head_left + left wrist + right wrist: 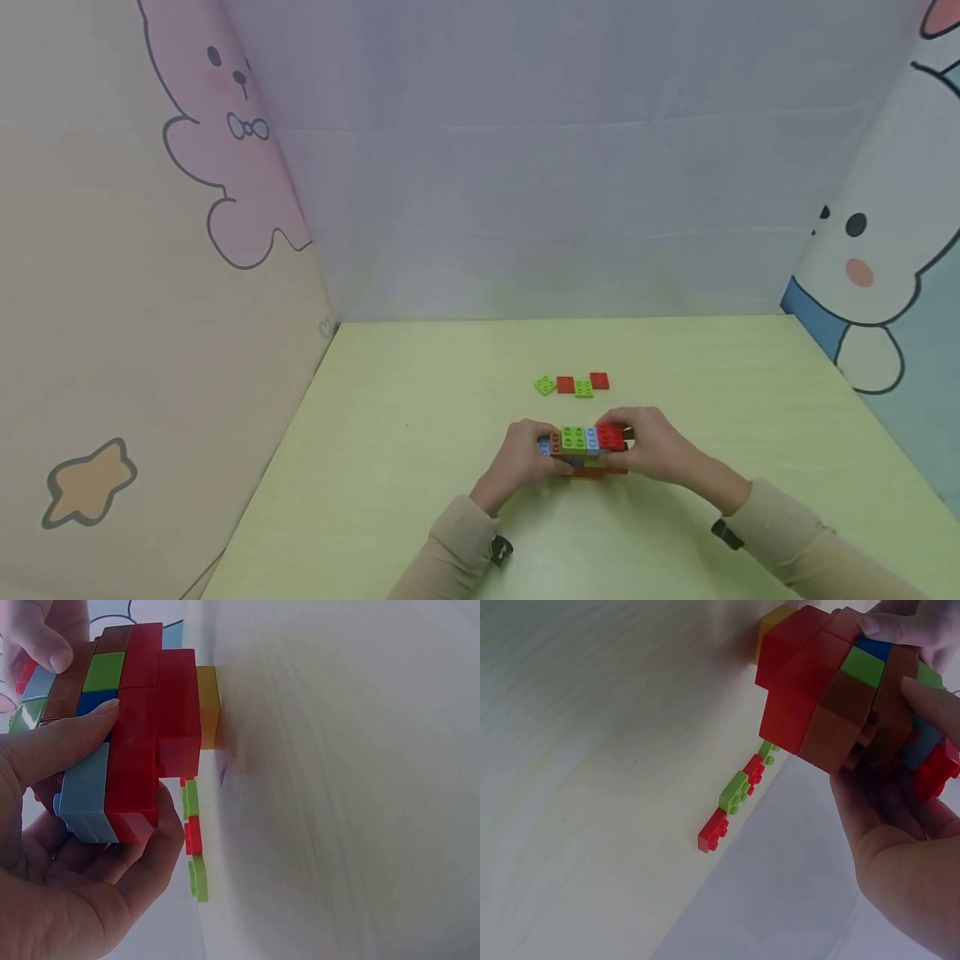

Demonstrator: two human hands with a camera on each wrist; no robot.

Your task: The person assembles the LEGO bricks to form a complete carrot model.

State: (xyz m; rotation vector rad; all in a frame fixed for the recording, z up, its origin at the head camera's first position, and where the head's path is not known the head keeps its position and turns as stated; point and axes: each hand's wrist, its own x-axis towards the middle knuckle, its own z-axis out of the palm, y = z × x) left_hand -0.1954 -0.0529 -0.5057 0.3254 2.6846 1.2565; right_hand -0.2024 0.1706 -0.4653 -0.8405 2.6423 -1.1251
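Observation:
A block of joined toy building bricks (573, 439) stands near the middle of the table, held from both sides. My left hand (517, 454) grips its left end; in the left wrist view the thumb lies over a blue brick (96, 700) and the fingers curl behind. The right hand (654, 446) holds the other end, with its thumb on the near face. Red bricks (799, 664) form the lower rows, above a yellow brick (208, 709) at the base. Brown, green and light blue bricks make up the upper rows. The far side is hidden.
Behind the build lies a row of loose small bricks: a green one (545, 384), a red one (566, 385), another green one (583, 389) and another red one (599, 381). A pale wall (525, 208) rises at the table's back edge, with printed side panels left and right.

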